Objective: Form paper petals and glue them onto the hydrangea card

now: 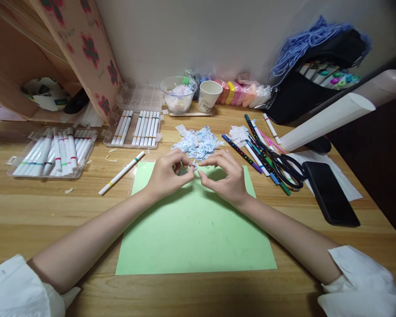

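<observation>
My left hand [170, 173] is closed in a pinch, with a small scrap of paper [195, 166] showing at the tips of its thumb and forefinger. Facing it, my right hand [227, 177] curves its thumb and forefinger close to the scrap, a narrow gap between the tips. Both hands are over the far part of a light green sheet of paper [198, 237] lying on the table. Just beyond my fingers is a loose pile of torn white and blue paper scraps [199, 141]. A smaller heap of white scraps [239, 134] lies to its right.
Marker boxes [81, 174] stand left, with one loose marker [121, 173]. Behind are a clear bowl [178, 103] and a paper cup [210, 96]. Right lie several pens [240, 154], black scissors [288, 169], a phone [331, 193] and a white paper roll [326, 121].
</observation>
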